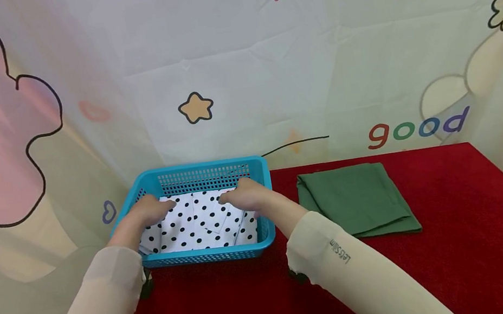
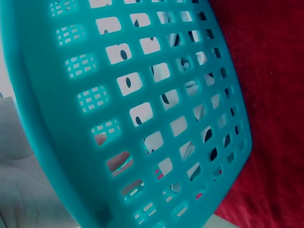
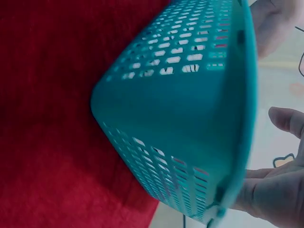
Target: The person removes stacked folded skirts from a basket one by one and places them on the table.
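A folded white garment with black polka dots (image 1: 188, 224) lies inside a blue perforated plastic basket (image 1: 212, 255). My left hand (image 1: 147, 211) reaches over the basket's left side, its thumb extended inward above the garment. From the right side, my right hand (image 1: 249, 195) reaches in the same way, thumb also pointing inward. In the right wrist view the right thumb (image 3: 287, 121) stands well apart from the fingers, which go down behind the rim. Bits of the left fingers (image 2: 118, 161) show through the wall holes in the left wrist view. Both hands' fingertips are hidden.
A folded green cloth (image 1: 362, 200) lies right of the basket on the red-covered table (image 1: 471, 232). Behind the table hangs a pale printed curtain (image 1: 238, 71) with a star, a flower and the word "good". The basket stands near the table's back left.
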A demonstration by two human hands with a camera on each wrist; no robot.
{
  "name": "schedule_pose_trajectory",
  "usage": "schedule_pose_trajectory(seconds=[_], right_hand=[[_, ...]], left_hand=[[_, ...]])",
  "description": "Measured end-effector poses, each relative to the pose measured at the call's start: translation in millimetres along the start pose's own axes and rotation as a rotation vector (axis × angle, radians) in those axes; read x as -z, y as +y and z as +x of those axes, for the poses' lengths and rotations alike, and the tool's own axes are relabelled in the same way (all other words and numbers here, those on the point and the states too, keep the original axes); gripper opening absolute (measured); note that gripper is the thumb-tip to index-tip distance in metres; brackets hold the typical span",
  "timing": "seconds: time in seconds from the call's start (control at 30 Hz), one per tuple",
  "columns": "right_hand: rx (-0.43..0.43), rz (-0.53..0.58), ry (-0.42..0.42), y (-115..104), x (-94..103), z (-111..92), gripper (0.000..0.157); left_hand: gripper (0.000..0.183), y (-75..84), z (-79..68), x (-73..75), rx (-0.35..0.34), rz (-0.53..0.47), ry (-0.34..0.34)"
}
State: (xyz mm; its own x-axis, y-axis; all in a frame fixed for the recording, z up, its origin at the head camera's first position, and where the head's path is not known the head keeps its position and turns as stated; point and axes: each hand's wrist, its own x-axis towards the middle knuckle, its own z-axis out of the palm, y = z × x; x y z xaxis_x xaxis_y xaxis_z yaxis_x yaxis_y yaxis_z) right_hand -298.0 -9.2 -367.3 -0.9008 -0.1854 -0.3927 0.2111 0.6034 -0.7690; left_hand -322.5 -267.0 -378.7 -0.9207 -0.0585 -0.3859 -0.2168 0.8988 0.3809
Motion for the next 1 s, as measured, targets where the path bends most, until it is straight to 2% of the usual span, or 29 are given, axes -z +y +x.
schedule_pose_trajectory(seconds=[0.17,0.53,1.0], right_hand=[[-0.034,0.017,0.016,2,-4.2,5,0.075],[-0.078,0.07,0.043,3,-9.9,14,0.072],[-0.105,0.0,0.089,5,-20.1,27,0.065]], left_hand=[[0.073,3.3,1.9,-2.2,0.018,0.009,0.002],[0.075,5.8,3.9,-3.9,0.058,-0.038,-0.002],[0.066,11.2,1.4,-12.1,0.086,0.038,0.033]])
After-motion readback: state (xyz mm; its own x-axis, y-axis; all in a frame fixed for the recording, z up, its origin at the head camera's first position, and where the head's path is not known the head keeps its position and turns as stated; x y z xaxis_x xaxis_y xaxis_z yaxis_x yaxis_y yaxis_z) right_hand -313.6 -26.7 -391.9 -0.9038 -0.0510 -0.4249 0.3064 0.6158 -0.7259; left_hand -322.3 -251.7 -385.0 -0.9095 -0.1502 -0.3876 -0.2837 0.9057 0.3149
